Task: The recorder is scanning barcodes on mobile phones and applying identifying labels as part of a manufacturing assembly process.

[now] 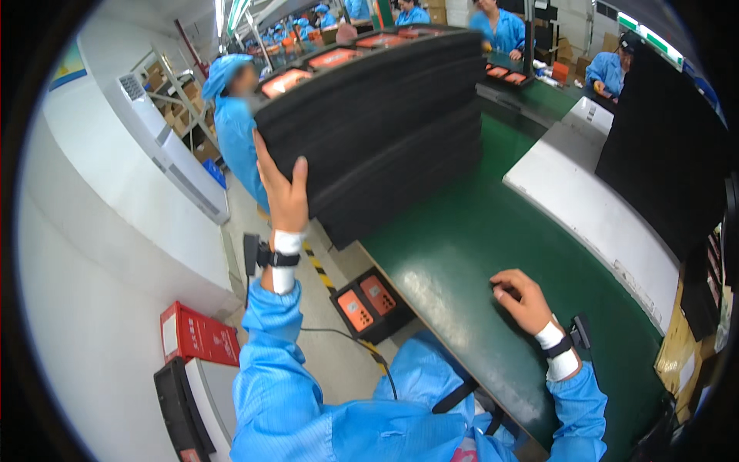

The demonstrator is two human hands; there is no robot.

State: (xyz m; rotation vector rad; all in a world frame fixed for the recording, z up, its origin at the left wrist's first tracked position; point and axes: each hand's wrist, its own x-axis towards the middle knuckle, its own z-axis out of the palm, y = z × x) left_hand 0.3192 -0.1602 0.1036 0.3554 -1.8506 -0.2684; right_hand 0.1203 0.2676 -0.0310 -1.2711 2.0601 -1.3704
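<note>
A tall stack of black trays (377, 131) stands on the green worktable (454, 254), its top layer holding orange parts (286, 82). My left hand (285, 192) is raised at the stack's near left end, fingers stretched up and thumb apart. It lies flat against the stack or just in front of it; I cannot tell which. Over the table's near part, my right hand (526, 302) is loosely curled, with a gap between thumb and forefinger and nothing visible in it. Both wrists wear white wraps and small black strapped devices.
On the floor below the table edge sits a black tray with two orange parts (356, 310). A white board (593, 208) and a black panel (666, 146) flank the table's right. A co-worker (235, 123) stands beyond the stack; a red box (198, 335) is by the left wall.
</note>
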